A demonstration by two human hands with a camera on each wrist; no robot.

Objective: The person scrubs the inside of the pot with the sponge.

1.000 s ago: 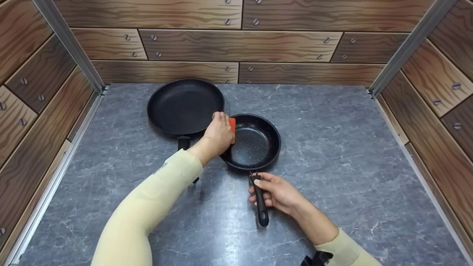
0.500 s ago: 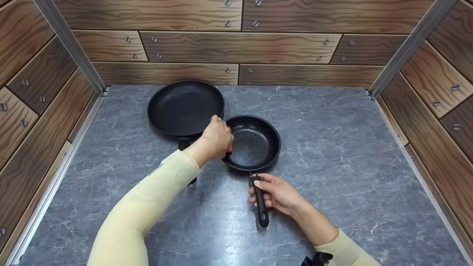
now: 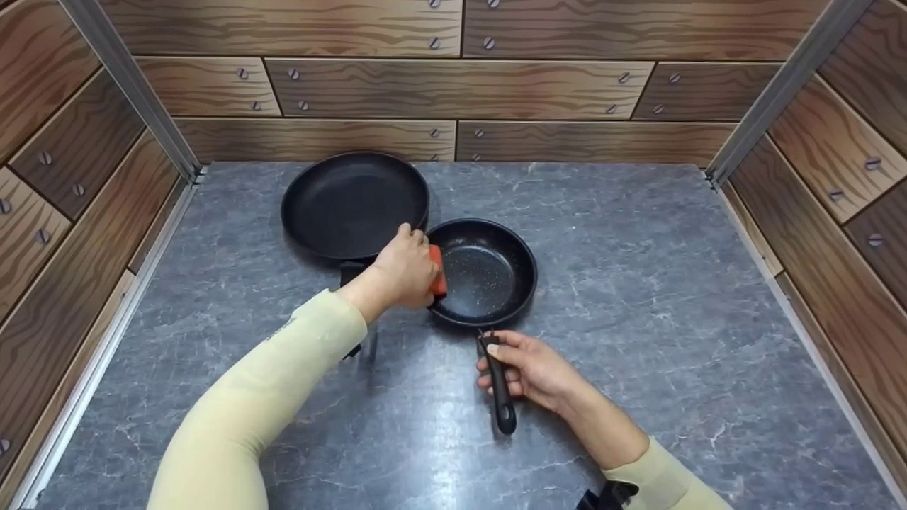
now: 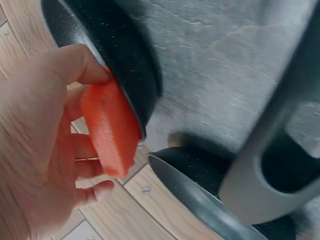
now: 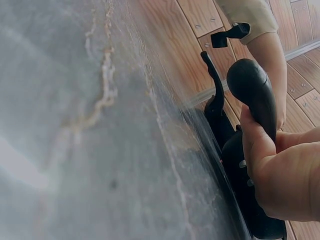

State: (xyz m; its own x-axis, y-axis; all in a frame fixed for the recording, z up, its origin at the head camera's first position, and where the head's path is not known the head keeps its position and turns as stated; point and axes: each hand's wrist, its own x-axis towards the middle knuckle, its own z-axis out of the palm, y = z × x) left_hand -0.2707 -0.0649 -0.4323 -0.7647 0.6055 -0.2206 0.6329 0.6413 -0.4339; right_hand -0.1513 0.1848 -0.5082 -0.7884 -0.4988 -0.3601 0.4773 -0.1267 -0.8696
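Note:
A small black frying pan [image 3: 489, 283] with a speckled inside sits mid-table. My right hand [image 3: 538, 372] holds its black handle [image 3: 502, 389], thumb on top; the right wrist view shows the handle end [image 5: 248, 82] sticking out of the grip. At the pan's left rim, my left hand [image 3: 404, 269] pinches an orange sponge [image 3: 437, 273]. In the left wrist view the sponge [image 4: 110, 125] lies against the pan's rim, between thumb and fingers. A larger black frying pan [image 3: 354, 205] stands behind and to the left, its handle partly hidden by my left forearm.
The grey marble-patterned table [image 3: 652, 283] is enclosed by wood-patterned panels [image 3: 453, 88] at the back and both sides. Metal posts [image 3: 793, 88] stand at the back corners. The two pans stand close together.
My left hand has moved with the orange sponge down and slightly left, along the small pan's left rim toward me. My right hand and both pans have stayed in place.

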